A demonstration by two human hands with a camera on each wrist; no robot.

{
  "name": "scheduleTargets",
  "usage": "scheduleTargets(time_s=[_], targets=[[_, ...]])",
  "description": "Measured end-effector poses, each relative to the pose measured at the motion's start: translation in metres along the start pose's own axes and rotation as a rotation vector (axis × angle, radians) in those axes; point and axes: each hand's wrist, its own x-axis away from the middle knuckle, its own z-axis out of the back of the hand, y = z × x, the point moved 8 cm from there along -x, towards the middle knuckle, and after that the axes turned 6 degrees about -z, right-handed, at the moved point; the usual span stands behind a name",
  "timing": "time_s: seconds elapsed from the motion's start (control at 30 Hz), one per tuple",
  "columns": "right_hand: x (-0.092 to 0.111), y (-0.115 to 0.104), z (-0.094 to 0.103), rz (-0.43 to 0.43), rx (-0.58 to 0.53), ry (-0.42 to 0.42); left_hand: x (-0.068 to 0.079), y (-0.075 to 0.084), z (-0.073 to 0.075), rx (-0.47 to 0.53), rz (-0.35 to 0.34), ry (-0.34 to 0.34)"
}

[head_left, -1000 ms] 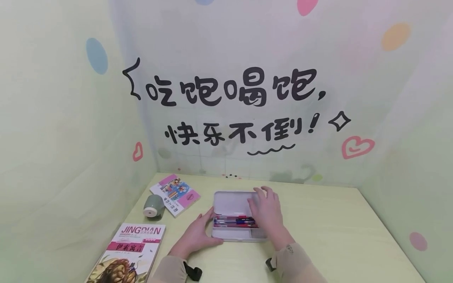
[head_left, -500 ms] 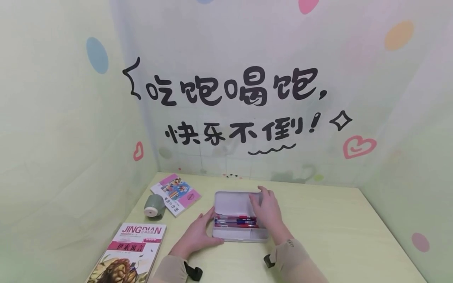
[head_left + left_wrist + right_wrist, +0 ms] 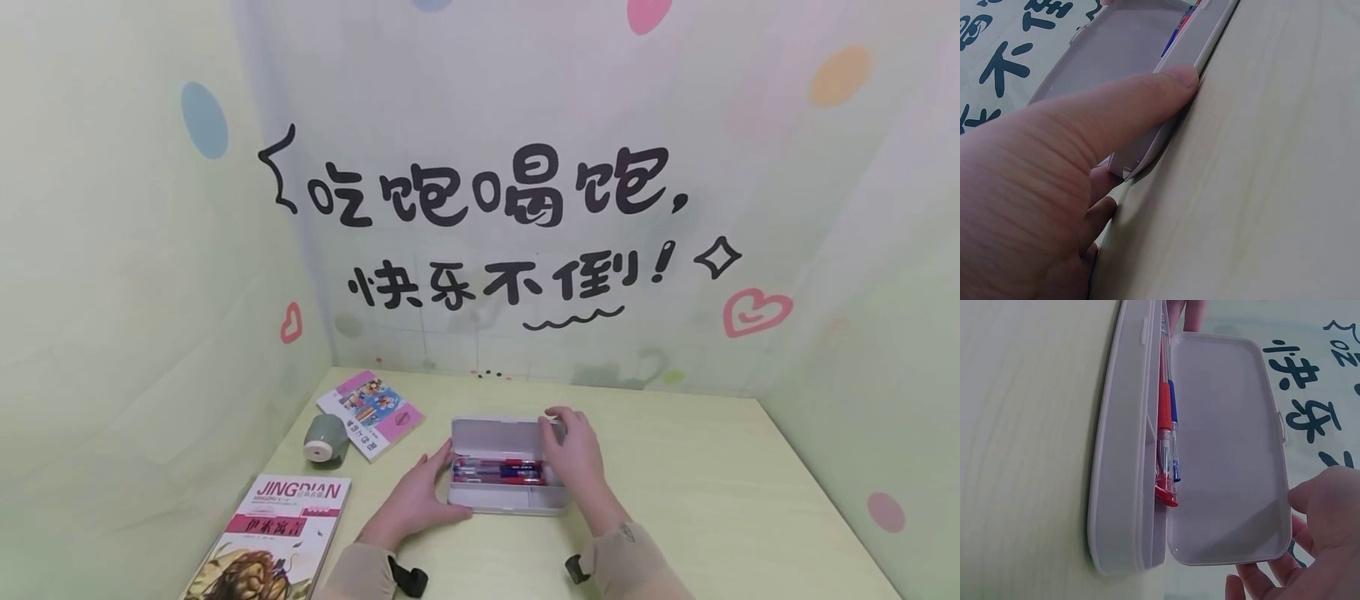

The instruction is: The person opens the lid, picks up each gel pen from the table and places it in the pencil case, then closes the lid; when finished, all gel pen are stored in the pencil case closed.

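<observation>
A pale pencil case point(image 3: 487, 498) stands on the table with its hinged lid point(image 3: 491, 437) raised at the back. Several red and blue pens point(image 3: 495, 471) lie lengthwise in its rear compartment. My left hand point(image 3: 420, 500) grips the left end of the case; in the left wrist view its thumb point(image 3: 1166, 90) presses along the front edge while other fingers are at the end. My right hand point(image 3: 577, 458) holds the lid's right outer corner, thumb on the inner side and fingers behind it, as the right wrist view shows. The lid's outer face is hidden.
On the left lie a small pink-and-white book point(image 3: 375, 414) and a larger book point(image 3: 270, 537) with a lion on its cover. A grey-green rounded object point(image 3: 326, 437) with a pale end sits between them. A printed cloth point(image 3: 510, 350) hangs behind the table.
My right hand has shifted at the lid's right corner, its fingers now lower and closer around the edge. The lid's top edge appears slightly lower. My left hand keeps its place.
</observation>
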Motion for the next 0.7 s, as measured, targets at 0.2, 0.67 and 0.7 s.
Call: scheduleTargets(time_s=[0.2, 0.67, 0.7], targets=[[0.013, -0.002, 0.007, 0.104, 0.029, 0.01, 0.001, 0.0, 0.0, 0.001, -0.006, 0.003], [0.058, -0.002, 0.018, 0.315, 0.146, 0.009, 0.003, 0.001, 0.001, -0.022, -0.003, 0.004], [0.06, -0.002, 0.018, 0.327, 0.158, 0.011, 0.004, 0.002, 0.001, -0.019, -0.006, 0.004]])
